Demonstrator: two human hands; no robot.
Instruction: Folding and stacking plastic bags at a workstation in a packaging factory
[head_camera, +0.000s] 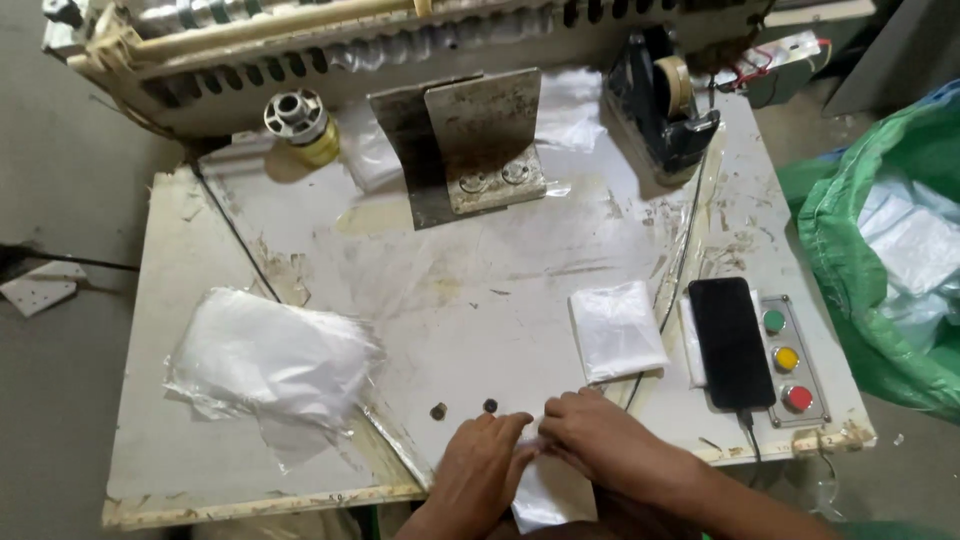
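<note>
While a stack of clear bags (268, 358) lies well apart on the worktop (480, 290), the left hand (480, 468) and right hand (600, 440) pinch a small plastic bag (545, 495) at its near edge.

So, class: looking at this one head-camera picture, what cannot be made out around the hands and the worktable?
- Clear plastic bag: lower end cut off by the bottom edge; upper end covered by the left hand and right hand.
- Fingertips: tucked where the hands meet, grip unclear.
- Two dark bits: too small to identify.
- Machine: cut off by the top edge.
</note>
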